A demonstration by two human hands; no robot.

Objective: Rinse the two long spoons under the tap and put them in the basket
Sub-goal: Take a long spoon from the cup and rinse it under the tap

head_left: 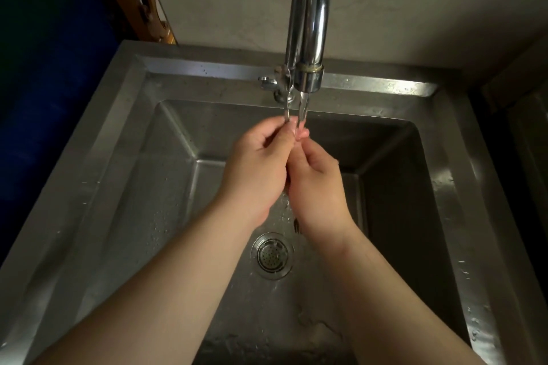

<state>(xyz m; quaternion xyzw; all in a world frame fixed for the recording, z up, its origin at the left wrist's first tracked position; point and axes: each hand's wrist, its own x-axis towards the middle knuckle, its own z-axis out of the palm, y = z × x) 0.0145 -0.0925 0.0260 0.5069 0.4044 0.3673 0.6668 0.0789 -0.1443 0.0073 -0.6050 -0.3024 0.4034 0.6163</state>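
My left hand (261, 163) and my right hand (318, 187) are pressed together over the steel sink (124, 139), just under the tap spout (308, 80). A thin metal long spoon (286, 98) sticks straight up from my left fingertips, beside the spout. A narrow stream of water (302, 108) falls onto the fingertips of both hands, where my right fingers pinch the same stem. The spoon's lower part is hidden inside my hands. A second spoon cannot be made out. No basket is in view.
A small dark pronged tip (296, 226) shows below my right wrist, above the round drain strainer (272, 255). The tap's lever and base (271, 84) sit on the sink's back ledge. A wall stands behind, a carved wooden frame (142, 0) at upper left.
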